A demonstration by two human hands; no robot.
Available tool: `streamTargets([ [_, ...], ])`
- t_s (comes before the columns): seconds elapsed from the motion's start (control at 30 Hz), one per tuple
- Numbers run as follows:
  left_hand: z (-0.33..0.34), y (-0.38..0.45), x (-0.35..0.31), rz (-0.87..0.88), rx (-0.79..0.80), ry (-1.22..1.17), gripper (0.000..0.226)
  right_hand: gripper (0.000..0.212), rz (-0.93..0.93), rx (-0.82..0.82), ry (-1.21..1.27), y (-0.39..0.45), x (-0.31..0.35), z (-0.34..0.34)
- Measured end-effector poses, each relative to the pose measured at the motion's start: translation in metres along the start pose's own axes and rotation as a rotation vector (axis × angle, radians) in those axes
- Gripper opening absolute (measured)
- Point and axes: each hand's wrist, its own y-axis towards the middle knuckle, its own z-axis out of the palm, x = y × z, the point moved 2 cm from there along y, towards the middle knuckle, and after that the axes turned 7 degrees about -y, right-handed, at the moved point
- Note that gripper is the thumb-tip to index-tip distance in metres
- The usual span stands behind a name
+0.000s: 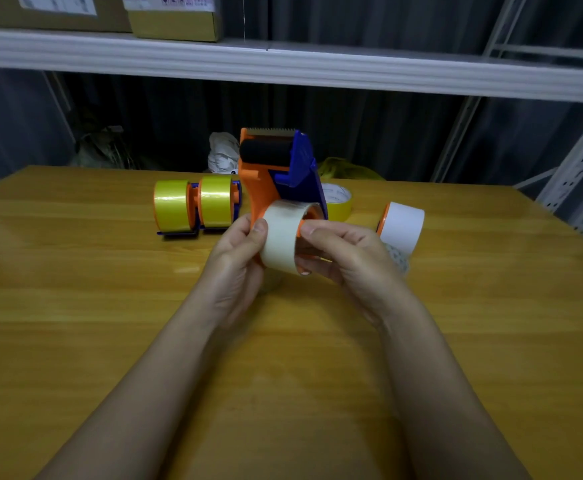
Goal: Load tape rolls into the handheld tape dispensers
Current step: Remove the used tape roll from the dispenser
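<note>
Dispenser in hand: an orange and blue tape dispenser [276,178] is up off the tabletop [110,306], toothed blade and black roller pointing up and away, right between both hands.
Roll on it: a pale, whitish tape roll [281,237] sits at the dispenser's lower end, on the orange hub, turned edge-on toward the right.
Left hand: the left hand [234,258] curls round the dispenser's left side, thumb pressed onto the roll's outer face.
Right hand: the right hand [345,251] grips the roll's right rim, thumb on top, fingers tucked under and into the core.
Loaded pair: two dispensers carrying yellow rolls [193,206] stand side by side on the tabletop, just left of and behind the left hand.
Right side: a dispenser with a white roll [402,225] rests just beyond the right hand's knuckles.
Spare: a loose yellow roll [338,202] lies flat behind the held dispenser, partly hidden.
Background: a white shelf [283,64] with cardboard boxes [175,19] runs overhead.
</note>
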Motion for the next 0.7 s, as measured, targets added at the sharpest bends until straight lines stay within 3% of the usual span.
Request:
streamTargets([
  [0.2, -0.0014, 0.0003, 0.0009, 0.042, -0.016, 0.089, 0.027, 0.021, -0.029, -0.044, -0.069, -0.0025, 0.0037, 0.0025],
  [0.6, 0.0031, -0.003, 0.0013, 0.012, -0.057, 0.15, 0.04, 0.016, 0.048, -0.03, -0.003, -0.0033, 0.0003, 0.0059],
  [0.7, 0.0025, -0.0036, 0.002, -0.003, -0.074, 0.134, 0.026, 0.018, 0.071, -0.03, 0.028, -0.0029, -0.0012, 0.0065],
])
